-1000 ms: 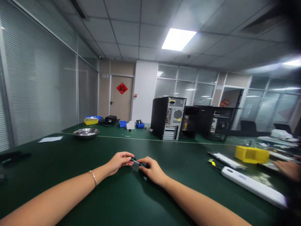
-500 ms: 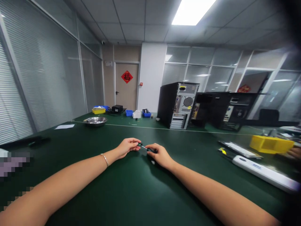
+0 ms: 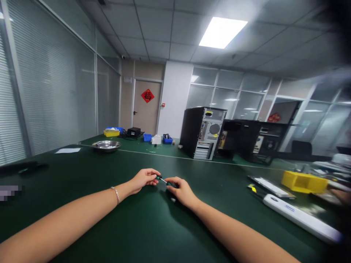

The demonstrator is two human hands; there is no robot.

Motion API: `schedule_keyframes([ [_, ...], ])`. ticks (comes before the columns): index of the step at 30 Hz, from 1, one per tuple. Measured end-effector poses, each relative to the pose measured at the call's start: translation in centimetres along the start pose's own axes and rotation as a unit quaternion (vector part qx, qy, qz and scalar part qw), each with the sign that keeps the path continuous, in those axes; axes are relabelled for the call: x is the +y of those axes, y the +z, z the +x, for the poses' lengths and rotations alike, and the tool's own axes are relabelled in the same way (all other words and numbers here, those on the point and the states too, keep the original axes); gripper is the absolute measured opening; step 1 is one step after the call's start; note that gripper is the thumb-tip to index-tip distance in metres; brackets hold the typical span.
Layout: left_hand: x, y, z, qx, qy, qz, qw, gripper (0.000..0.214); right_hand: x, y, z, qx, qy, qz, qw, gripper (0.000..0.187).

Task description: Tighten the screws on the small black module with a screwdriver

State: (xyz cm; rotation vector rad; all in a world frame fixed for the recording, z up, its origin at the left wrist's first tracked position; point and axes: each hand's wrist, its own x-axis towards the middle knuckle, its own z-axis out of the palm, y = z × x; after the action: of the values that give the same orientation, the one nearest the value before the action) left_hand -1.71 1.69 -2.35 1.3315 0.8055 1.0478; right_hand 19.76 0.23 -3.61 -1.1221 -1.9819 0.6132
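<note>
My right hand is closed around the dark handle of a screwdriver, its thin metal shaft pointing left. My left hand pinches a small dark green piece between thumb and fingers. The screwdriver's tip meets this piece, though its exact kind is too small to make out. Both hands are held low over the dark green table, close together. Just under my right hand lies a small whitish bit.
A metal bowl and a sheet of paper lie left. Blue bins and a computer tower stand behind. At right are a white power strip, a yellow bin and part of another person's hand.
The camera has tilted upward and turned slightly right, so the scene sits lower and further left. Both hands keep their grips, with the screwdriver still at the small green piece.
</note>
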Motion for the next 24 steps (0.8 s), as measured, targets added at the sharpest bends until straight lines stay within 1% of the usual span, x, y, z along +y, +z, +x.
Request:
schedule_keyframes([
  [9,-0.19,-0.29,0.27,-0.007,-0.005,0.006,1.000,0.022,-0.43,-0.15,0.01,-0.018,-0.004,0.000,1.000,0.030],
  [14,-0.20,-0.35,0.30,-0.003,-0.008,0.009,1.000,0.026,-0.51,-0.19,0.01,-0.014,-0.011,-0.011,1.000,0.029],
  [20,-0.02,-0.11,0.12,0.007,-0.005,-0.001,1.000,0.023,-0.53,-0.17,-0.02,-0.013,-0.008,0.002,1.000,0.029],
  [24,0.16,-0.01,-0.11,0.013,0.001,0.005,1.000,0.024,-0.52,-0.11,-0.03,-0.009,-0.016,0.007,1.000,0.029],
])
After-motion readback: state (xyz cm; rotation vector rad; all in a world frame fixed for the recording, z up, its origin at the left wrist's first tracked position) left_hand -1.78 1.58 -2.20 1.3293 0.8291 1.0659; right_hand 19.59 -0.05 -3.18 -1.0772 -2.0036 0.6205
